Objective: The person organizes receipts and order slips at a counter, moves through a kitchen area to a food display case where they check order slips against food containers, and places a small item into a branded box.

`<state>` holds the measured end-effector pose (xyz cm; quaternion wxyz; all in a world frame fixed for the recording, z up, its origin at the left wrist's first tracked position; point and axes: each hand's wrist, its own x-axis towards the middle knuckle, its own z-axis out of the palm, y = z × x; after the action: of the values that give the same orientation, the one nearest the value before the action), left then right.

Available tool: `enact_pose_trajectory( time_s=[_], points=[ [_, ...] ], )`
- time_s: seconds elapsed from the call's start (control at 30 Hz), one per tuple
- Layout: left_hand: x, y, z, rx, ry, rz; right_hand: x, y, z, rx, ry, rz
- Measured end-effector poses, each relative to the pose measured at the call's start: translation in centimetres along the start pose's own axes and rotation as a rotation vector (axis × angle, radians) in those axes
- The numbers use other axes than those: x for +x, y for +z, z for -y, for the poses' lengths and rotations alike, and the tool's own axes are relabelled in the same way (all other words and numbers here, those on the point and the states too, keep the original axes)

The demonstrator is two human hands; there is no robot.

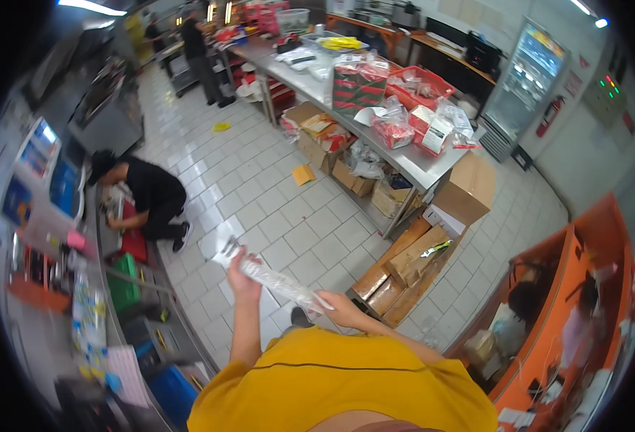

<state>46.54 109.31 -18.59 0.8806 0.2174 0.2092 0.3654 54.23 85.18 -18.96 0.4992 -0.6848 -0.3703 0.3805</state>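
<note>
A long, narrow package in white or clear plastic wrap (279, 283) is held out in front of my body above the tiled floor. Near its far end, my left hand (243, 278) grips it, with the loose end of the wrap sticking out past the fingers. My right hand (334, 309) holds the near end, close to my yellow shirt. What the wrap contains cannot be made out.
A steel table (428, 162) with red bags and a red crate (422, 81) stands ahead right, cardboard boxes (317, 140) beneath. A person in black (155, 189) crouches at the left counter. An orange partition (549, 308) is at right. Orange cardboard (303, 174) lies on the floor.
</note>
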Motion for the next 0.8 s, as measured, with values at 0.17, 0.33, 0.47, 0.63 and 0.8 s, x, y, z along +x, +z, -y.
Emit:
enact_pose_trajectory(
  time_s=[0.17,0.33,0.47,0.63,0.8],
  points=[
    [10.6,0.1,-7.3,0.154,0.054,0.1,14.7,0.8,3.6,-0.161,0.067,0.341],
    [14.9,7.5,-6.1,1.037,-0.268,0.256,24.2,-3.8,5.6,0.294,-0.018,0.19],
    [24.7,9.5,-5.0,0.819,-0.02,0.236,35.6,-8.6,7.7,0.032,-0.047,0.11],
    [46.6,3.0,-14.7,-0.128,0.57,0.138,54.2,-17.1,5.1,-0.571,-0.019,0.302],
    [52.9,3.7,-32.7,0.189,1.147,-0.431,67.1,-35.3,15.2,0.142,-0.014,-1.259]
  ],
)
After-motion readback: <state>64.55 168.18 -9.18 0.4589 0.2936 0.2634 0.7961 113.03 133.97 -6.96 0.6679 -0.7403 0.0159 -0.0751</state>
